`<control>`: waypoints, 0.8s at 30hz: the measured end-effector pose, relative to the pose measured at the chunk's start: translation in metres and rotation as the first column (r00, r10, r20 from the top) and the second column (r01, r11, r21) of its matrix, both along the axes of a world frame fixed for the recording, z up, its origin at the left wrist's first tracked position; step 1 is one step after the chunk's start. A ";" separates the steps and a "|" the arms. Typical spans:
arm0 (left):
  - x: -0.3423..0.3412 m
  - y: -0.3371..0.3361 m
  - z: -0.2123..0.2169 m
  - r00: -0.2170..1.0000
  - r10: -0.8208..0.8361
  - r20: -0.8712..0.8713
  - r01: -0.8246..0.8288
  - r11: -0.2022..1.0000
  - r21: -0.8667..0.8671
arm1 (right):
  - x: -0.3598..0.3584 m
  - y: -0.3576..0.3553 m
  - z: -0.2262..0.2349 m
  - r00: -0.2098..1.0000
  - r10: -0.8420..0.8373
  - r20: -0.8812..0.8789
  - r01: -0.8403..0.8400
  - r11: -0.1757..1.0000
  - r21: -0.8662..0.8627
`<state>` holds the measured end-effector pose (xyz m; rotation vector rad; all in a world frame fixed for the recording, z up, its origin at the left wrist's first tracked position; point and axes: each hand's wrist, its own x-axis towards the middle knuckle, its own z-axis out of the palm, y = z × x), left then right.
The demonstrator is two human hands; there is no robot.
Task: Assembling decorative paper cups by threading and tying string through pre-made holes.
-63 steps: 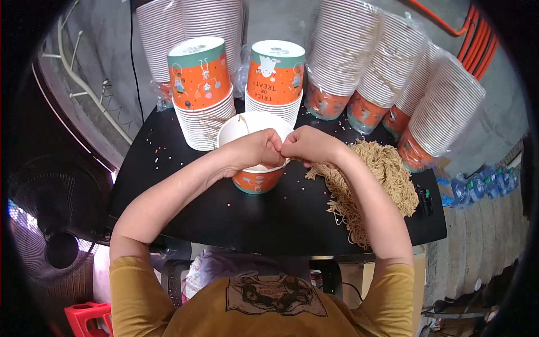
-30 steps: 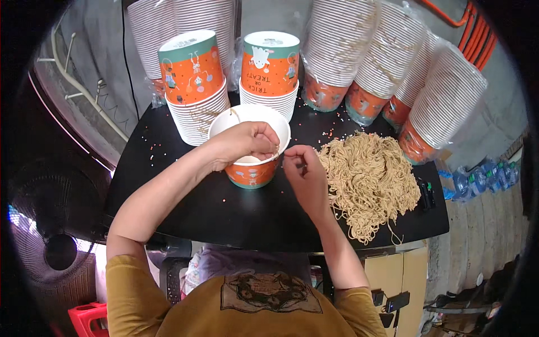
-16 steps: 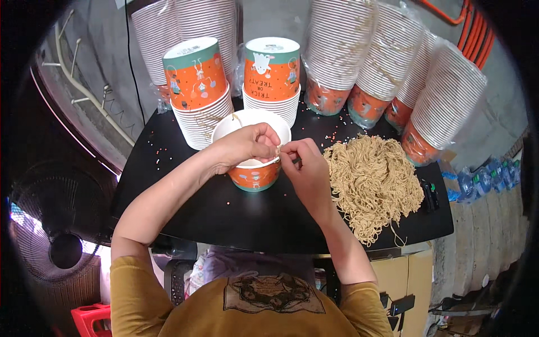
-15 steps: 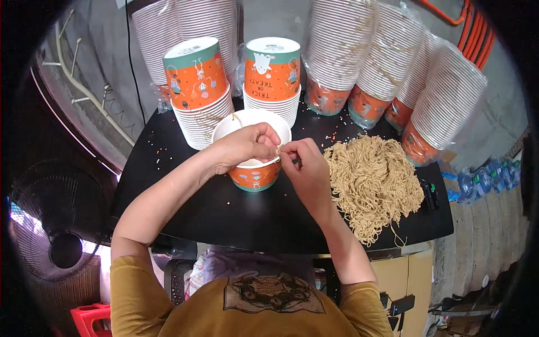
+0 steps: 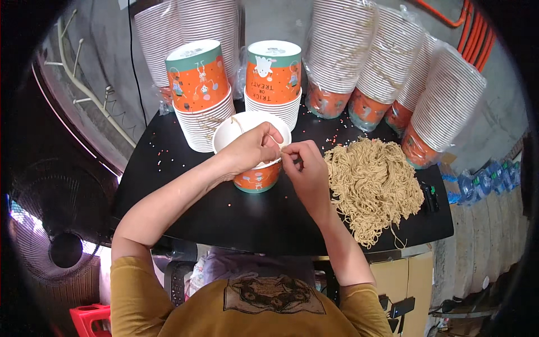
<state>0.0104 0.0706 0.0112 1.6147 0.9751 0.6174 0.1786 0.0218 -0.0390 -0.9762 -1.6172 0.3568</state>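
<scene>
Filling the middle of the view, the black surface carries the items below. Along its far edge stand tall plastic-wrapped stacks of tubs, white rims showing. In front of them, toward the left, two unwrapped stacks of inverted tubs show orange and green walls.

The heap of tan cord lies at the right; the right forearm, which crosses it 2.1 seconds earlier, now leaves it uncovered. The single tub stands upright before the unwrapped stacks, in much the same place as before.

The left hand reaches over the tub's near rim, its fingers curled inward; their grasp cannot be confirmed. The right hand, apart from the left one second ago, is again just beside it, thumb and forefinger drawn together at the rim; anything gripped is too small to tell.

A tan strand shows inside the tub's far wall. Pale and reddish specks dot the surface.
</scene>
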 end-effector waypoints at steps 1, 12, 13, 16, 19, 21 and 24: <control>0.001 0.000 -0.001 1.000 0.002 -0.002 -0.002 1.000 0.026 | 0.000 0.000 -0.001 1.000 0.001 -0.013 -0.002 1.000 -0.022; 0.003 0.002 0.000 1.000 0.020 -0.018 -0.020 1.000 -0.021 | -0.003 0.003 -0.013 0.969 0.047 -0.243 -0.092 0.980 -0.177; 0.003 0.002 0.000 1.000 0.025 -0.016 -0.025 0.999 -0.022 | -0.003 0.004 -0.014 0.967 0.053 -0.248 -0.099 0.979 -0.179; 0.002 0.002 -0.001 1.000 0.012 -0.001 -0.012 1.000 -0.022 | -0.004 0.003 -0.014 0.962 0.051 -0.267 -0.103 0.977 -0.188; 0.003 -0.001 -0.001 1.000 -0.005 -0.005 0.005 1.000 0.006 | -0.004 0.005 -0.016 0.965 0.039 -0.259 -0.089 0.978 -0.186; 0.004 -0.001 -0.003 1.000 -0.010 -0.022 0.011 0.999 0.053 | -0.004 0.006 -0.017 0.967 0.035 -0.253 -0.085 0.978 -0.191; 0.004 -0.001 -0.007 0.998 -0.014 -0.066 0.024 0.987 0.162 | -0.003 0.007 -0.019 0.961 0.037 -0.275 -0.096 0.974 -0.203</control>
